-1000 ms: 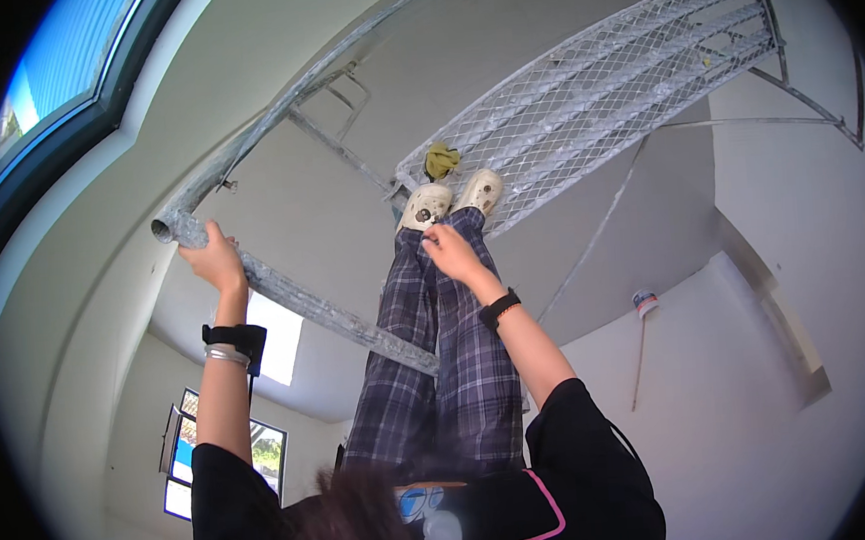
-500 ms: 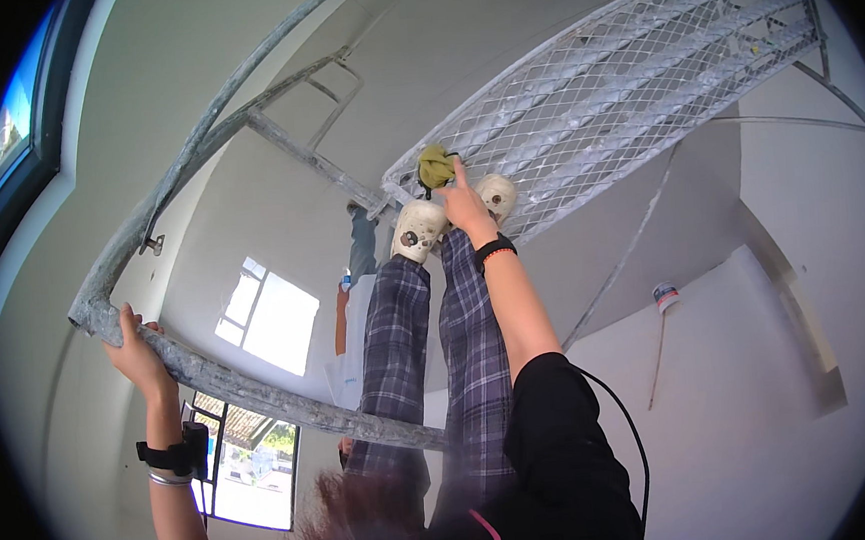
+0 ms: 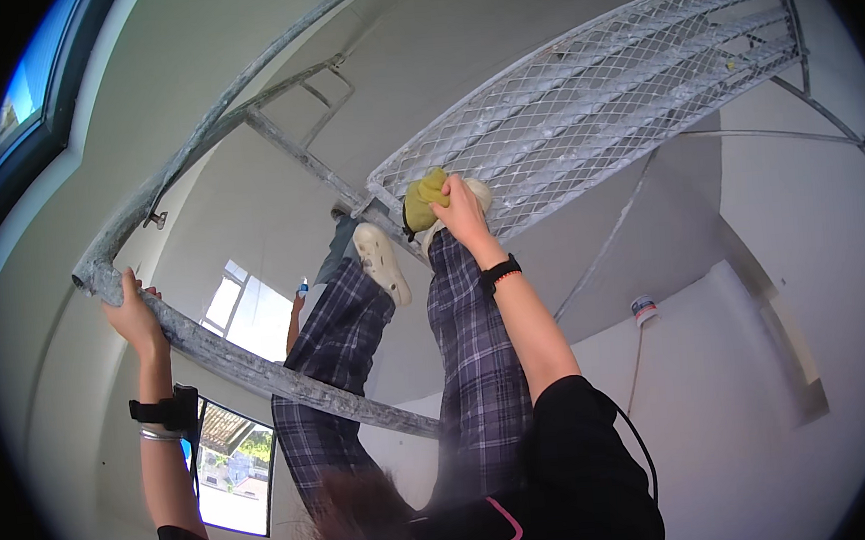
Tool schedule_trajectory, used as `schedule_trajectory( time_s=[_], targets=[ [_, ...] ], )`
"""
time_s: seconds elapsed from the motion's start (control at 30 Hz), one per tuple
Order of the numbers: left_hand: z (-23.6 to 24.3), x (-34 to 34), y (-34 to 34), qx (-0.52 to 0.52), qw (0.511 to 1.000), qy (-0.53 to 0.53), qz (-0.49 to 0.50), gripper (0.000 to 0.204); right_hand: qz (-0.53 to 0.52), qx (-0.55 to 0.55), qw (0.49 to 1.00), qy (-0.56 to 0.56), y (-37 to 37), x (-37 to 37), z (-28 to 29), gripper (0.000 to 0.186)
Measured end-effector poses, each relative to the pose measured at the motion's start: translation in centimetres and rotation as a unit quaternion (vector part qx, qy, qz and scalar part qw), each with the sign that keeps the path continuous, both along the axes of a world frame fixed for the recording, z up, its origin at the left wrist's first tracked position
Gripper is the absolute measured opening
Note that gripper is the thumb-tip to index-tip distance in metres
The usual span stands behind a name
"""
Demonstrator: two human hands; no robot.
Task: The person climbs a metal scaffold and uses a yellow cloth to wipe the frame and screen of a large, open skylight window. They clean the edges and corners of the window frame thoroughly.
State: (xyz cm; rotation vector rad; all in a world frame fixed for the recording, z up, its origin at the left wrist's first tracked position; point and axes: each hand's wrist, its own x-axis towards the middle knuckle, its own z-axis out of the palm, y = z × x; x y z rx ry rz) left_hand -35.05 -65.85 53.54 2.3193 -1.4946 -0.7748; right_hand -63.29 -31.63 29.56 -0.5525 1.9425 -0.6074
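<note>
Dark-framed window upper left, white tub and thin stick right.

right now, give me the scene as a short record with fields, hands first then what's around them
left hand: gripping the grey pipe near its bent corner
right hand: holding a yellow-green cloth item, exact kind unclear
platform: metal mesh over long bars, splashed with white
shoes: cream clogs; left one off the mesh, right one partly hidden behind the right hand
trousers: dark plaid
wall: pale, long-handled tool near it
</note>
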Motion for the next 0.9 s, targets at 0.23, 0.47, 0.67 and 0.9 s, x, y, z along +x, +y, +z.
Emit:
schedule_trajectory(
  time_s=[0.23,0.47,0.67,0.9],
  targets=[
    [-1.0,-1.4,0.7,-0.028,0.998,-0.048,-0.006,0.044,-0.159,0.009,0.982,0.097,7.3,-9.1,14.5,0.050],
    [-1.0,-1.8,0.5,-0.008,0.997,-0.075,-0.006,0.054,-0.245,0.033,0.950,0.191,15.3,-13.8,28.0,0.057],
    [-1.8,-1.8,0.4,-0.029,0.996,-0.085,-0.019,0.055,-0.172,0.127,0.953,0.213,20.5,-13.6,37.2,0.035],
    [-3.7,-0.2,0.6,-0.015,0.998,-0.057,-0.026,0.056,-0.230,0.078,0.950,0.198,22.7,-12.9,43.9,0.033]
  ],
)
